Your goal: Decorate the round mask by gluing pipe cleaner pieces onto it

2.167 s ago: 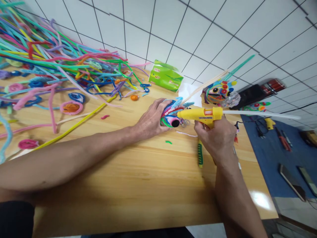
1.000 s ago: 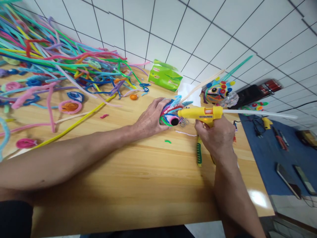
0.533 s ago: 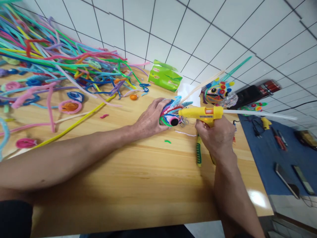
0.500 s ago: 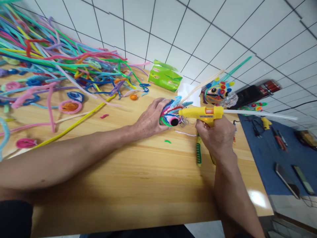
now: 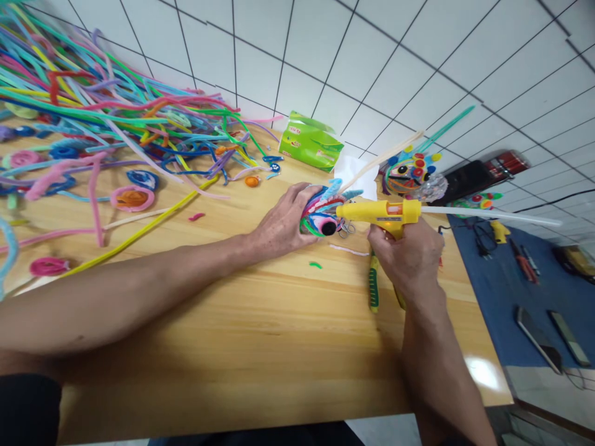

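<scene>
My left hand [image 5: 284, 224] is wrapped around a colourful pipe-cleaner figure [image 5: 320, 214] with a pink-rimmed black eye, blue tufts and long pale stems rising from it. In my right hand [image 5: 411, 254] is a yellow hot glue gun [image 5: 381, 212], with a long white glue stick [image 5: 488, 215] poking out of its back. The gun's nozzle meets or nearly meets the figure's right side; contact is hard to make out. Behind the figure lie small scissors [image 5: 346, 230], partly hidden. Green-and-yellow handled pliers [image 5: 374, 285] rest beneath my right hand, partly covered.
Many loose pipe cleaners [image 5: 116, 111] are heaped at the left. A green tissue pack [image 5: 310, 142] lies near the tiled wall. Another decorated figure [image 5: 409, 173] stands at the back right. Two phones [image 5: 539, 339] and red-handled pliers [image 5: 525, 263] lie on a blue surface [image 5: 488, 297].
Almost nothing differs. Both hands, the figure and the glue gun hold the same places, with only a slight shift of the whole view.
</scene>
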A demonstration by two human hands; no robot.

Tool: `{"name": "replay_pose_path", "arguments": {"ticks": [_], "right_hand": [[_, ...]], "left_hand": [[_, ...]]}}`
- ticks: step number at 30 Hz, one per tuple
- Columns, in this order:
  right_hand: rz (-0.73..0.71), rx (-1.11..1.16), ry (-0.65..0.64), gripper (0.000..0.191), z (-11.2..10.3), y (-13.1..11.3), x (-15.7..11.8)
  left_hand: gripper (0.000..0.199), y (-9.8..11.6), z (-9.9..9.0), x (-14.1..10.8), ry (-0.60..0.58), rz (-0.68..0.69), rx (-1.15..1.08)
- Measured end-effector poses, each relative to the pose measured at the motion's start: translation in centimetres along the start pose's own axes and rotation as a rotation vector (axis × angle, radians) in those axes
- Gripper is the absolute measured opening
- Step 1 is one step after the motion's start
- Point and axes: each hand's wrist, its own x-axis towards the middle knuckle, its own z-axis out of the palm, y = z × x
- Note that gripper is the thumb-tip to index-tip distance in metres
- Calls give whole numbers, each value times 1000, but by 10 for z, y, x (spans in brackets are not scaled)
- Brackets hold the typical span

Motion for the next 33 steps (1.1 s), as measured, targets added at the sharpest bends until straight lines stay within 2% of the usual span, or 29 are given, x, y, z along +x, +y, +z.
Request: {"name": "replay_pose_path", "arguments": {"ticks": [16,24,33], "right_hand": [[3,16,31,11,3,4,-1],[39,77,-35,11,1,4,0],[46,81,-18,11,0,4,0]], "left_hand": [[98,1,-1,0,3,-3,-14],[97,2,0,0,25,12,-20],[99,-1,1,0,26,33,-20]]}}
